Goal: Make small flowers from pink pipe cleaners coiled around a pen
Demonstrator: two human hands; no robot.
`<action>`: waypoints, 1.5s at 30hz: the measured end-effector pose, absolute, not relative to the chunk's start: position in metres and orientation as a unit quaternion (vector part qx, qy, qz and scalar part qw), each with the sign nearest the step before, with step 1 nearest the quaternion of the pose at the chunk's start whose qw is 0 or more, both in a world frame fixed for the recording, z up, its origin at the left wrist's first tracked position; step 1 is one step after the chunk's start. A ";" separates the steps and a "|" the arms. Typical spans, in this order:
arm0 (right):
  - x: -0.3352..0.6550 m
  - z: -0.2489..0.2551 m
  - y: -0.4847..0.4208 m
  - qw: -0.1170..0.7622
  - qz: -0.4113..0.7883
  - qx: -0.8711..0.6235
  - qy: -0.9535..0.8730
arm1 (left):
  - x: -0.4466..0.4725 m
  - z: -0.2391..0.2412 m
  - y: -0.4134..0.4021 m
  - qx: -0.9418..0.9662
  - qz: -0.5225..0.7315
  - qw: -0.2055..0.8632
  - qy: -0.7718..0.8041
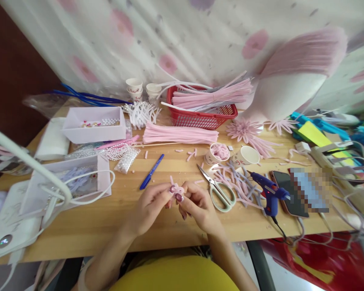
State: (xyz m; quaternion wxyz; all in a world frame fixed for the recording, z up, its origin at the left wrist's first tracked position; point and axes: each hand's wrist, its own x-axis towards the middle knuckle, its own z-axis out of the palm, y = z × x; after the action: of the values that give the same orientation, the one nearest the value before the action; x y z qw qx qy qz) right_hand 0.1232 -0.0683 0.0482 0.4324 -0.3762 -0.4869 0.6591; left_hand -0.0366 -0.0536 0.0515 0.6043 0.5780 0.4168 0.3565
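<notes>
Between both thumbs and fingertips I pinch a small piece of pink pipe cleaner [178, 189], bent into a little curl with one end sticking up. My left hand [153, 206] grips it from the left, and my right hand [200, 207] from the right; the fingers partly hide it. Just right of my right hand lie scissors [221, 194] with pale green handles, blades pointing up and left. A blue pen [152, 171] rests beyond my left hand. Cut pink and grey pipe cleaner pieces [238, 184] are heaped beside the scissors.
Behind stand a paper cup of pink curls [217, 153], another paper cup [245, 156], a pink pipe cleaner bundle [180, 134] and a red basket [197, 118]. A blue glue gun [271, 193] and phone [286, 192] lie right. White boxes [94, 133] and a lamp arm [27, 161] occupy the left.
</notes>
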 end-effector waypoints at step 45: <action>0.160 0.046 -0.089 0.459 0.543 -0.348 -0.611 | -0.014 0.068 -0.072 0.524 0.399 0.622 0.423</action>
State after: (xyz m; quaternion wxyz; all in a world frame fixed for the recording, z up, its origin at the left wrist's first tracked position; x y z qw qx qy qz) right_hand 0.1596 -0.0887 0.0460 0.4587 -0.3485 -0.6112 0.5428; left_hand -0.0144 -0.0722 0.0684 0.6222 0.5241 0.4235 0.3987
